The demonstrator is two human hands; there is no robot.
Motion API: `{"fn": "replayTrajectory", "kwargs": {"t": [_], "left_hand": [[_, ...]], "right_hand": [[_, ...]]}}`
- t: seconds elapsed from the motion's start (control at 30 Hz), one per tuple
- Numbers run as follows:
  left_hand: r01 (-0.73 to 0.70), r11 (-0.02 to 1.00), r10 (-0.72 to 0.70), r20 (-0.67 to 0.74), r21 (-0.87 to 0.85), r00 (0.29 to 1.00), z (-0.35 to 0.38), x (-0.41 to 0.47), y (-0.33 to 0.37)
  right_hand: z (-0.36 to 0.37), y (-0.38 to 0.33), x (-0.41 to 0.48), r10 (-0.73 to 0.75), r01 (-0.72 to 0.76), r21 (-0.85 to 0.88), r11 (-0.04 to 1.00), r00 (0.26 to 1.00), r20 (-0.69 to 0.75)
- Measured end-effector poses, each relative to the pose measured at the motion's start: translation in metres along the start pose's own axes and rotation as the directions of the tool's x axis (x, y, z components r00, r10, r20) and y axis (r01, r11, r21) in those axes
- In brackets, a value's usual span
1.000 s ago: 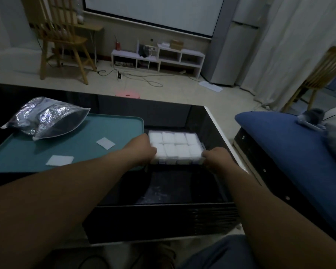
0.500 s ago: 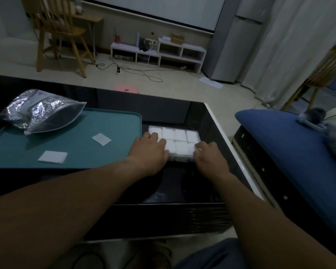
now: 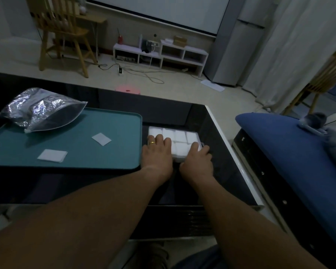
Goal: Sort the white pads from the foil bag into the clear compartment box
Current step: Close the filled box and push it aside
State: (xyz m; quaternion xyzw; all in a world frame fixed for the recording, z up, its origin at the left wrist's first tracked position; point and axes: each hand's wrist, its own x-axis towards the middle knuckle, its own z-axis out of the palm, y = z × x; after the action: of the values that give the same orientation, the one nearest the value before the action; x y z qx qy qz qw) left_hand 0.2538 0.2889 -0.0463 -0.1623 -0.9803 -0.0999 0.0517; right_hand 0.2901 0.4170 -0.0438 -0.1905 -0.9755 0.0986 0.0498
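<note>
- My left hand (image 3: 158, 154) lies palm down on the near left part of the clear box (image 3: 182, 141), fingers spread flat over its top; a gold ring (image 3: 152, 142) shows on 1 finger.
- My right hand (image 3: 198, 160) rests on the box's near right corner, fingers loosely bent over the edge; I cannot tell whether they grip it or only press on it.
- The box sits on the dark surface (image 3: 208, 181) under both hands, just beside the right edge of the teal tray (image 3: 113, 133).
- White pads (image 3: 179, 135) fill the box's compartments beyond my fingertips.
- 2 loose pads lie on the tray to the left of my left hand: the nearer one (image 3: 52, 155) well apart from it, the other (image 3: 101, 139) farther back.
- The foil bag (image 3: 37, 109) lies crumpled at the tray's far left corner, far from both hands, its mouth toward the tray.
</note>
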Motion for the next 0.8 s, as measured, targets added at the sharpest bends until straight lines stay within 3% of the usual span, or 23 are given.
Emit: {"fn": "replayTrajectory", "kwargs": {"t": [0.23, 0.47, 0.6, 0.7, 0.8], "left_hand": [[0.025, 1.0, -0.025, -0.011, -0.008, 1.0, 0.0, 0.002, 0.003], [0.025, 0.999, -0.025, 0.02, 0.032, 0.999, -0.002, 0.0, 0.006], [-0.174, 0.982, 0.171, 0.04, 0.08, 0.984, -0.008, 0.001, -0.019], [-0.382, 0.914, 0.374, 0.08, 0.134, 0.924, -0.019, 0.007, -0.053], [-0.414, 0.904, 0.406, 0.095, 0.107, 0.909, -0.027, 0.009, -0.064]], "right_hand": [[-0.023, 0.03, 0.011, -0.148, 0.143, 0.056, 0.988, 0.984, 0.098], [-0.029, 0.038, 0.006, -0.181, 0.168, 0.119, 0.979, 0.978, 0.105], [-0.031, 0.041, 0.005, -0.189, 0.172, 0.143, 0.975, 0.976, 0.112], [-0.034, 0.042, 0.005, -0.182, 0.159, 0.158, 0.974, 0.973, 0.14], [-0.038, 0.044, 0.007, -0.201, 0.169, 0.18, 0.969, 0.963, 0.178]]}}
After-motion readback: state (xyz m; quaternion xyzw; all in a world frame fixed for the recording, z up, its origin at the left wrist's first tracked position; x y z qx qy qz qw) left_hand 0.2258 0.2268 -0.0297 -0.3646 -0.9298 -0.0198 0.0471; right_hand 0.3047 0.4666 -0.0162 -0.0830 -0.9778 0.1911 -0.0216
